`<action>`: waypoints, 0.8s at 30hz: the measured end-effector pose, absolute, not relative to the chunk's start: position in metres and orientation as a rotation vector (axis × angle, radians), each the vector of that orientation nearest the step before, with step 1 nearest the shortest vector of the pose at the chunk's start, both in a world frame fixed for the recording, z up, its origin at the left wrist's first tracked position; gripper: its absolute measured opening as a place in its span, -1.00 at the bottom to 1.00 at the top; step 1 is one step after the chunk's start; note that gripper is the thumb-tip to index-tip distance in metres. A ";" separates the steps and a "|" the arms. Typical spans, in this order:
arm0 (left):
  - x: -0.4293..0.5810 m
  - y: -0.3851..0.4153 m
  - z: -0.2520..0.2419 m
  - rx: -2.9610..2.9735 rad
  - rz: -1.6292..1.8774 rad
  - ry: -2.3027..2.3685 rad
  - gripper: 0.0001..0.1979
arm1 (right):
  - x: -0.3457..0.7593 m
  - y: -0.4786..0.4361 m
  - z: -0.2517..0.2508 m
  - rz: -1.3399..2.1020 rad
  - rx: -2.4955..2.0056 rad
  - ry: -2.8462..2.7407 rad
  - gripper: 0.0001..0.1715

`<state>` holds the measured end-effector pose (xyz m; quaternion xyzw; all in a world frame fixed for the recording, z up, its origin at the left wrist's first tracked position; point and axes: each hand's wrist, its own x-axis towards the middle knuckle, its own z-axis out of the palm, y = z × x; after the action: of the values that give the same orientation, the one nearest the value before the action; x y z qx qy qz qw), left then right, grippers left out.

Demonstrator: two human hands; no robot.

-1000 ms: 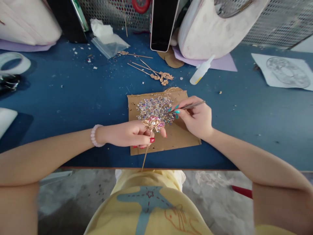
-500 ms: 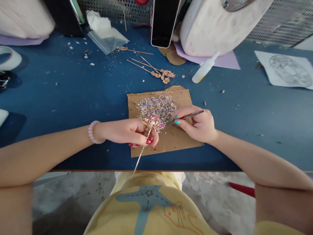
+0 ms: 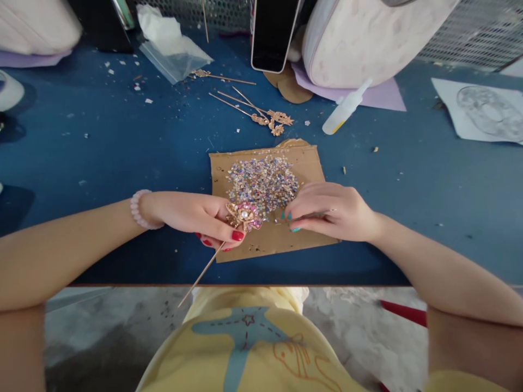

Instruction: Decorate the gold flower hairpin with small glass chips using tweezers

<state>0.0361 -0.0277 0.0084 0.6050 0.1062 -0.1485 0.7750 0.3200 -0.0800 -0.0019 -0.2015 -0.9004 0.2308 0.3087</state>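
My left hand point(image 3: 200, 219) pinches a gold hairpin point(image 3: 245, 214) just below its flower head. The head carries a white pearl and pink-purple chips, and its long stem slants down toward the table's front edge. My right hand point(image 3: 333, 211) is closed around slim metal tweezers point(image 3: 322, 213), mostly hidden by the fingers. Their tips are too small to make out, close to the lower right of a pile of shiny multicoloured chips point(image 3: 263, 182). The chips lie on a piece of brown cardboard point(image 3: 278, 242) under both hands.
Behind the cardboard lie several gold hairpins point(image 3: 272, 120) and a small white glue bottle point(image 3: 347, 109). Farther back are a phone point(image 3: 274, 35), a plastic bag with tissue point(image 3: 174, 49) and a pale bag point(image 3: 351, 43). A printed paper point(image 3: 482, 111) lies at right, a tape roll point(image 3: 8, 91) at left.
The hairpin has shifted a little left and down, its stem now more slanted. My right hand has turned and lowered slightly, and the tweezers' back end has dropped.
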 end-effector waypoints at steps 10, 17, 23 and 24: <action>0.036 -0.019 0.003 1.273 -0.480 0.161 -0.65 | 0.319 -0.080 -0.001 0.638 -0.559 -2.398 -0.86; 0.037 -0.021 0.006 1.332 -0.489 0.156 -0.64 | 0.318 -0.079 0.000 0.646 -0.564 -2.400 -0.85; 0.037 -0.022 0.006 1.353 -0.473 0.175 -0.64 | 0.319 -0.079 0.000 0.647 -0.572 -2.396 -0.85; 0.037 -0.022 0.006 1.355 -0.473 0.176 -0.64 | 0.320 -0.079 0.000 0.650 -0.572 -2.394 -0.86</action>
<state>0.0371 -0.0222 0.0061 0.6202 0.0805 -0.2163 0.7497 0.3195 -0.0794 0.0002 -0.2146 -0.8990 0.2441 0.2934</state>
